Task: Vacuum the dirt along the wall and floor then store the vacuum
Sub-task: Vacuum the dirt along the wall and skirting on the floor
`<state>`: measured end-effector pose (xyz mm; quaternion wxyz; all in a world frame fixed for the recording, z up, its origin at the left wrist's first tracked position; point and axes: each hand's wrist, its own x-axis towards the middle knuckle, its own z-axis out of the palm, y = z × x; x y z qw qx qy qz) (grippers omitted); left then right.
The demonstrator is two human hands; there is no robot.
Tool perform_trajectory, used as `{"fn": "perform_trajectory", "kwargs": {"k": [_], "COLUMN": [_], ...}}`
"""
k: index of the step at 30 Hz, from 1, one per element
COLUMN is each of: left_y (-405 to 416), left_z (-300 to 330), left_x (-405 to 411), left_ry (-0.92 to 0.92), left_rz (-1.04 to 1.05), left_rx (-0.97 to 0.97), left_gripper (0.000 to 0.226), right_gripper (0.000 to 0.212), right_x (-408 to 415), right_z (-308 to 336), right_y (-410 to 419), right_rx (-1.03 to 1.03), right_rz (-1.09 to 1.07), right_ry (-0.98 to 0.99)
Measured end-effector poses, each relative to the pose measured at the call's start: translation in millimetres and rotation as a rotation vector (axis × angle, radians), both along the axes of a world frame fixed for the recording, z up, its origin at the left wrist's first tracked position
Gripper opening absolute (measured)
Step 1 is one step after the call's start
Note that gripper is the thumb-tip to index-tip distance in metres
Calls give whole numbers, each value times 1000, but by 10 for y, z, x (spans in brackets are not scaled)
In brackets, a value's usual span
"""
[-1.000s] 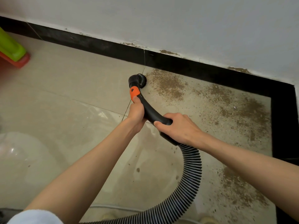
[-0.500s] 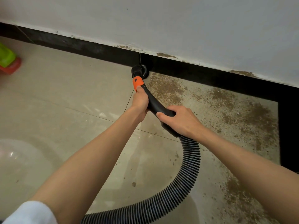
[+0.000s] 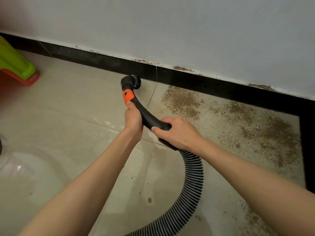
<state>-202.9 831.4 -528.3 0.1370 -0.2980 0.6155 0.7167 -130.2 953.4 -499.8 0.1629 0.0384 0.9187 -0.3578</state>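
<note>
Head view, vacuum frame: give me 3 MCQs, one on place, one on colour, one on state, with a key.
1. Where is the brush head?
A. At the foot of the black skirting, left of the dirt patch
B. In the middle of the dirt patch
C. Raised against the white wall

2. What colour is the collar behind the brush head?
A. Green
B. Orange
C. White

3. How is the curved black tube held?
A. Left hand only
B. Right hand only
C. Both hands

Key: 1 A, the brush sits by the skirting with the dirt off to its right. 2 B, the band is bright orange. 3 C, the left hand grips near the collar and the right hand grips where the ribbed hose starts.
</note>
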Motion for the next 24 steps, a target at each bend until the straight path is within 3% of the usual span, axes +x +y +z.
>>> {"fn": "perform_trajectory", "kwargs": {"k": [6,16,24], "left_y": [-105,210,643], "left_z": [255,341,289], "left_x": [-382,-379,-19], "left_ry": [140,108,86], "left_rz": [25,-65,-166], "left_rx": [-4,71,6], "left_gripper": [47,50,51], "right_gripper": [32,36,31], "right_x": [-317,-347,156], "right_z": [189,239,267], "right_y": [-139,165,559], "right_rx": [42,132,137], "right_rz": [5,-29,-92], "right_ry": [148,135,125]}}
